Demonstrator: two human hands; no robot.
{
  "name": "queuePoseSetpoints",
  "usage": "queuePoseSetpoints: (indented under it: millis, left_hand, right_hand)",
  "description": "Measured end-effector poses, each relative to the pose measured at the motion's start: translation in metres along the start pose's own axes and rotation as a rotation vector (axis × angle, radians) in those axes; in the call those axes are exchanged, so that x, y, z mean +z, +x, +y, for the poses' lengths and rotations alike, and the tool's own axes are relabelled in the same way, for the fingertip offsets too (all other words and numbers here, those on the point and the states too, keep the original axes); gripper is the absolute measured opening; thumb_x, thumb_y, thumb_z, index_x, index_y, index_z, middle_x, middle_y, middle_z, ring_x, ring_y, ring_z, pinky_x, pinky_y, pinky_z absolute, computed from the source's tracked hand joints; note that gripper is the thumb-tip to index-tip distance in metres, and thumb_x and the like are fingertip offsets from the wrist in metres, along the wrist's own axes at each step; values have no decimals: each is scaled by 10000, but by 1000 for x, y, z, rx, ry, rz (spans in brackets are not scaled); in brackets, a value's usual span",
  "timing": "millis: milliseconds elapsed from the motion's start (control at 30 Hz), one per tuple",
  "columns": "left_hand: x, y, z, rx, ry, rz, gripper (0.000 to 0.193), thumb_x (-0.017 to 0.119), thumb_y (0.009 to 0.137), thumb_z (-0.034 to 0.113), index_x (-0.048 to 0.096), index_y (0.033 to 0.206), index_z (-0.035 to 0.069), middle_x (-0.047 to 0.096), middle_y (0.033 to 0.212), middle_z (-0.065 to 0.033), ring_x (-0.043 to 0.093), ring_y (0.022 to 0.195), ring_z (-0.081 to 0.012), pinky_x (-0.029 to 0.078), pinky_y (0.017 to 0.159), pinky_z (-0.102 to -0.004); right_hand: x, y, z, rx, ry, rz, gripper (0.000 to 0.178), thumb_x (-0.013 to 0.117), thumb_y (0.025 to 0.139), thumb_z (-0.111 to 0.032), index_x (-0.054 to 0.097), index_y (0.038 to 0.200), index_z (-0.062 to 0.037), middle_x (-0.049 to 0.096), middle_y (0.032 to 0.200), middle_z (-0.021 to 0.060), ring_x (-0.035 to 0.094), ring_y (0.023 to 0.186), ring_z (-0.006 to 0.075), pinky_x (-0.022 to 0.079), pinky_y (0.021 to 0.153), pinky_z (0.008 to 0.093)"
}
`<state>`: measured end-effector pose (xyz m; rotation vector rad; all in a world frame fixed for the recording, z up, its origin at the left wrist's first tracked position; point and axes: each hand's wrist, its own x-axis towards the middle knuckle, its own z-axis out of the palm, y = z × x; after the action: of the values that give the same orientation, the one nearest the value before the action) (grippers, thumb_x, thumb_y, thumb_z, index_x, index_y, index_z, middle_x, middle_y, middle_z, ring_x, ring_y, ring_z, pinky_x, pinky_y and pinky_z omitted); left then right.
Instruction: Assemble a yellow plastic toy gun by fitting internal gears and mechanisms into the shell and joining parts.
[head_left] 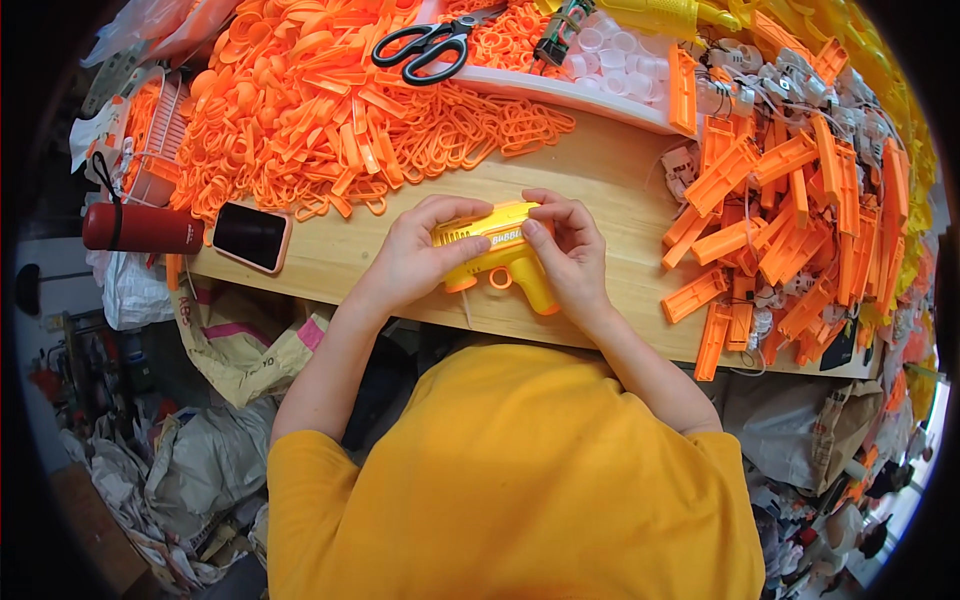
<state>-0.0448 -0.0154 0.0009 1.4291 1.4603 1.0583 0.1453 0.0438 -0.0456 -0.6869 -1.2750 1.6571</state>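
A yellow toy bubble gun (503, 250) with an orange ring trigger is held between both my hands, just above the near part of the wooden table (610, 190). My left hand (425, 248) grips its left end, the thumb lying along the side and the fingers over the top. At the right end, my right hand (572, 250) pinches the gun with thumb and fingers near the upper edge. The handle points down toward me, between my wrists. A thin pale stick or tube (467, 310) shows below the gun's left end.
Orange plastic parts (290, 110) are heaped at the back left, with black scissors (428, 50) above. A white tray (560, 92) holds clear caps. Orange battery-case-like pieces (790, 220) with wires pile up at right. A phone (250, 237) and red flask (145, 229) lie at left.
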Motion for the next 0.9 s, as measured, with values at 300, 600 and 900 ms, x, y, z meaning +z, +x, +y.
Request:
queuePoseSetpoints:
  millis: [300, 600, 900]
  left_hand:
    - [3, 4, -4, -265, -192, -18, 465, 731, 766, 65, 575, 1201, 19, 616, 1097, -77, 575, 1023, -148, 460, 905, -284]
    - [-2, -24, -3, 226, 445, -23, 713, 776, 669, 388, 543, 1243, 38, 612, 1125, -192, 588, 1035, -345, 475, 893, -406]
    - [-67, -87, -21, 346, -252, 1320, 537, 511, 948, 418, 371, 1331, 69, 497, 1218, -123, 555, 1064, -231, 486, 865, -343]
  right_hand:
    - [3, -3, 0, -2, 14, -4, 142, 604, 905, -33, 534, 1028, -19, 521, 1250, 149, 498, 1144, 177, 391, 988, 300]
    - [3, -7, -8, 33, -34, 3, 135, 531, 944, -61, 554, 1070, -19, 550, 1255, 162, 536, 1154, 217, 404, 1007, 329]
    - [18, -6, -31, 81, 117, 70, 119, 496, 967, -114, 558, 1038, -40, 629, 1131, 135, 617, 1022, 224, 498, 892, 365]
